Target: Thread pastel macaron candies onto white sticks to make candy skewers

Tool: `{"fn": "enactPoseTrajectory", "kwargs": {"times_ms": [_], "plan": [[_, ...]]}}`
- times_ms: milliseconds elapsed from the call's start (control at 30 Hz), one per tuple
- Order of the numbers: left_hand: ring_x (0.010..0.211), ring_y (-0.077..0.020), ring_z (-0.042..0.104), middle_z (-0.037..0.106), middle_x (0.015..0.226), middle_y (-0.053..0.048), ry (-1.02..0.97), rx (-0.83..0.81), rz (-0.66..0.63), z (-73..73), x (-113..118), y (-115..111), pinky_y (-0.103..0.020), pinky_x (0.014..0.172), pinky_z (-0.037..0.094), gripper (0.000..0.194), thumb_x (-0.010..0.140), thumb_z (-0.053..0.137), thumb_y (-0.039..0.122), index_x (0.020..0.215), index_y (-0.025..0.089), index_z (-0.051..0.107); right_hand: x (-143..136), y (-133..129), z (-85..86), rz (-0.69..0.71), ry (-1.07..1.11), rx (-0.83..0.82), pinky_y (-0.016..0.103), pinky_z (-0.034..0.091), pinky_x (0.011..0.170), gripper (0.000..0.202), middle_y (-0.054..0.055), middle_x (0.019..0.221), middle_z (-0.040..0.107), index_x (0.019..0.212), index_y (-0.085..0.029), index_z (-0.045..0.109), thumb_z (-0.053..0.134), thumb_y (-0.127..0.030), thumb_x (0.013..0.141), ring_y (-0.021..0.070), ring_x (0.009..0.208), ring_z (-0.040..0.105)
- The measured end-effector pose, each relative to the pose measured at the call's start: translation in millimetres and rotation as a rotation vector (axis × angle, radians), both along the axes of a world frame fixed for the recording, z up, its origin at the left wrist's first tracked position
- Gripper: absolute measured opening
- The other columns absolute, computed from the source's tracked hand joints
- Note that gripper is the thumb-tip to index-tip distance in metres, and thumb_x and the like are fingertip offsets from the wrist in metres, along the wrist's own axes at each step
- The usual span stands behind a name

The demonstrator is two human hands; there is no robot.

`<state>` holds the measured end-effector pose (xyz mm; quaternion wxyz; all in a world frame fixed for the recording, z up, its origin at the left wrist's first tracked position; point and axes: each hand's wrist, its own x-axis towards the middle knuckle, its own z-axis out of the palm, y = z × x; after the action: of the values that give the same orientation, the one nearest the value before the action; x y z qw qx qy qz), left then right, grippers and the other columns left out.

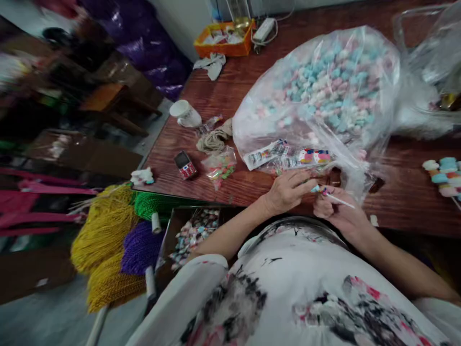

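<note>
At the table's front edge my two hands meet around a thin white stick (340,200) with a small blue, white and dark piece near its upper end. My right hand (338,211) is closed round the stick, which slants down across its fingers. My left hand (290,192) has its fingertips pinched at the colourful end; exactly what they grip is too small to make out. Just beyond lie printed wrappers (313,156) and a big clear bag (266,96) full of pink, blue and white puffy sweets (331,81).
To the left are a mobile phone (185,165), a small bag of sweets (220,166), a coil of cord (216,138) and a white mug (185,113). Sweets on sticks (446,177) lie at far right. Yellow bundles (104,230) and a box of sweets (192,235) sit below the table.
</note>
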<state>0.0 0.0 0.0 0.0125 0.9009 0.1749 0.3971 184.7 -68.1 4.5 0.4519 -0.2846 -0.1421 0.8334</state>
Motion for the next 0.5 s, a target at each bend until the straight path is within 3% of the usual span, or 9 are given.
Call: {"fn": "enactPoseTrajectory", "kwargs": {"times_ms": [133,267,333,400,500], "plan": [[0.106,-0.0193,0.067,0.071,0.105,-0.012,0.013,-0.048,0.035,0.7,-23.5,-18.2,-0.039,0.094,0.058,0.030,0.088,0.046,0.007,0.112,0.017,0.062,-25.3,-11.8,0.5,0.217,0.101,-0.033,0.018,0.021,0.041,0.023,-0.010,0.047,0.033,0.072,-0.019,0.049,0.071,-0.024,0.073,0.0043,0.041,0.023],[0.098,-0.0161,0.069,0.073,0.102,-0.007,0.082,-0.199,0.171,10.9,-88.8,-51.1,-0.035,0.092,0.058,0.023,0.088,0.053,0.012,0.105,0.021,0.066,-40.9,-15.6,-5.5,0.379,-0.162,0.078,0.019,0.018,0.039,0.026,-0.004,0.055,0.052,0.074,-0.017,0.055,0.074,-0.035,0.074,0.0039,0.040,0.033],[0.096,-0.0165,0.069,0.074,0.098,-0.007,0.168,-0.367,0.351,18.6,-140.3,-75.2,-0.031,0.086,0.058,0.022,0.087,0.054,0.013,0.102,0.021,0.068,-37.3,-15.8,-10.4,0.341,-0.352,0.228,0.019,0.028,0.042,0.025,-0.002,0.066,0.059,0.085,-0.017,0.060,0.073,-0.037,0.076,0.0052,0.046,0.043],[0.092,-0.0181,0.069,0.075,0.095,-0.007,0.338,-0.591,0.633,24.8,-195.5,-101.5,-0.032,0.087,0.056,0.021,0.085,0.052,0.016,0.095,0.020,0.070,-25.8,-16.0,-16.3,0.278,-0.520,0.368,0.020,0.038,0.049,0.023,-0.002,0.072,0.061,0.092,-0.017,0.063,0.071,-0.035,0.080,0.0065,0.053,0.050],[0.087,-0.0238,0.070,0.074,0.085,-0.009,0.856,-1.005,1.012,28.8,-257.3,-133.4,-0.037,0.083,0.056,0.019,0.072,0.055,0.013,0.082,0.018,0.071,-4.3,-17.7,-26.0,0.232,-0.701,0.489,0.021,0.041,0.052,0.017,-0.001,0.073,0.062,0.087,-0.017,0.064,0.062,-0.035,0.088,0.0069,0.055,0.053]]}}
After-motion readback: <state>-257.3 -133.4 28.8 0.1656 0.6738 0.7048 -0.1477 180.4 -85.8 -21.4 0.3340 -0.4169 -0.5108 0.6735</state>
